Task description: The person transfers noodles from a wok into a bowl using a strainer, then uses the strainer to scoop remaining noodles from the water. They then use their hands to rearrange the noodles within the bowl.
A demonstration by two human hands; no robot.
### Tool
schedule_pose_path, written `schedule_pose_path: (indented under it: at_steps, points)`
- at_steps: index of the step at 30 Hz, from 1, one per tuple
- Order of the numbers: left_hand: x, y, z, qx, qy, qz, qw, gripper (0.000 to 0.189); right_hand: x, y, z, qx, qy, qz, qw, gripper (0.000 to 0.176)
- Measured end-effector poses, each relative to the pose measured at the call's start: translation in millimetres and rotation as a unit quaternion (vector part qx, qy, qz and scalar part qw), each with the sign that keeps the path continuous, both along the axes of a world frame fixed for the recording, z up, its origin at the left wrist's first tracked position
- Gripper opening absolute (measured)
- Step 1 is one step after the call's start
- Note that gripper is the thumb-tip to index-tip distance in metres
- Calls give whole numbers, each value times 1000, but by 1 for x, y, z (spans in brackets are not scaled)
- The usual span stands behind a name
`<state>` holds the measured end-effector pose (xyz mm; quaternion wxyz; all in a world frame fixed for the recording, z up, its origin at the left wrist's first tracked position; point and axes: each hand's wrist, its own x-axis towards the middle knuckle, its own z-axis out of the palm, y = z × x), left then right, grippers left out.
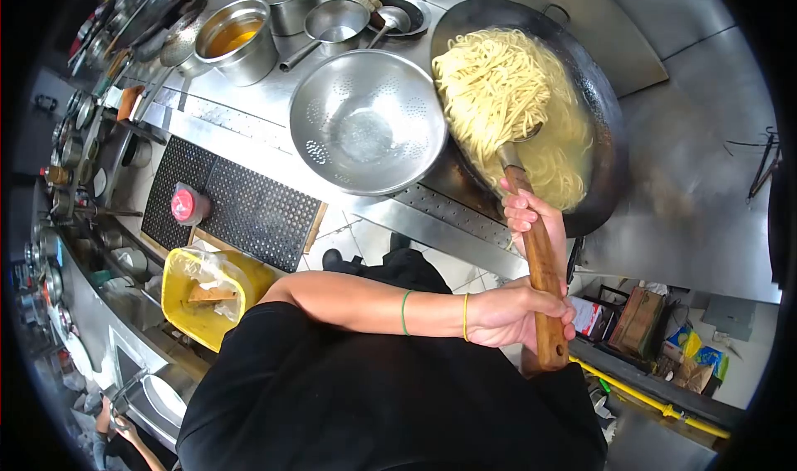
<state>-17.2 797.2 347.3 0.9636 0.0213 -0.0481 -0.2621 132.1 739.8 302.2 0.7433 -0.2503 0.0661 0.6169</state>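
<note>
Both hands are closed round the long wooden handle of a skimmer [540, 259]. My right hand [535, 215] grips it higher up, near the metal neck. Wrapped round the lower end is my left hand [516, 315], with a green and a yellow band on that arm. A big heap of yellow noodles [498, 80] rests on the skimmer's head, which is mostly hidden beneath it. The heap is over a large dark wok [604, 130] holding cloudy liquid and more noodles. Left of the wok stands a wide metal colander [365, 126] with nothing in it.
Behind the colander are a pot of orange liquid [241, 60], a small saucepan [336, 24] and a ladle [394, 20]. A yellow bin [199, 313] and a red-lidded container [189, 205] are at left. Another person's hands [116, 425] show at lower left.
</note>
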Motion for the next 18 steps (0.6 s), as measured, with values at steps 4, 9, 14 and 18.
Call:
schedule_pose_path:
  at_steps: [4, 9, 14, 18]
  points:
    - [-40, 18, 7, -1, -16, -1, 1000, 22, -40, 18, 16, -6, -28, -9, 1000, 34]
    - [-85, 38, 13, 6, -62, 6, 998, 17, -86, 42, 33, -18, -65, -16, 998, 34]
    - [-123, 54, 23, -3, -67, 17, 998, 15, -119, 61, 43, -32, -95, 2, 995, 34]
    - [-147, 62, 26, -35, -46, 54, 997, 19, -135, 77, 42, -34, -122, 61, 990, 26]
